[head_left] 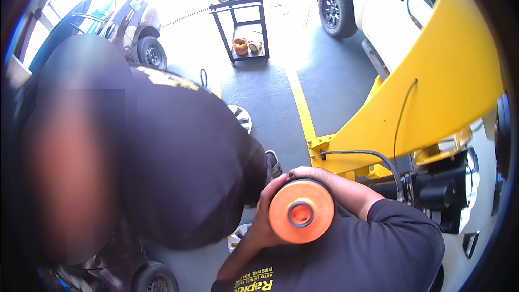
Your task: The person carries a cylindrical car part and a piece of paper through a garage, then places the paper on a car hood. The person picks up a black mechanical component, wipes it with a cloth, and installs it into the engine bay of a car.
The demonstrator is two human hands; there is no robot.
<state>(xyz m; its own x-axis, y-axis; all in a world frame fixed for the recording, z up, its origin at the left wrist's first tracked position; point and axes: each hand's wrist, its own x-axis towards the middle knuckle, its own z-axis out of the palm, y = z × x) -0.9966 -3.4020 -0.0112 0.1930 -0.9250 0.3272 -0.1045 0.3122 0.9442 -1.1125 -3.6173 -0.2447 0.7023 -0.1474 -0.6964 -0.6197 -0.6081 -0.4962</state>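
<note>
I grip a round orange container [316, 219], seen end-on with a dark ring around its middle recess, close against my dark shirt. My left hand [266, 208] is closed round its left side, thumb or fingers reaching up along the edge. My right hand [303, 173] lies closed over its far side, partly hidden by it. Just left of me a person in a dark shirt [178, 157] bends forward, very near my hands.
A yellow lift arm [411, 113] with hoses fills the right. Beyond stand a white vehicle [394, 0], a black cart [238, 2] with items and another car [121, 21]. Wheel covers [240, 119] and a loose wheel [154, 281] are on the left side.
</note>
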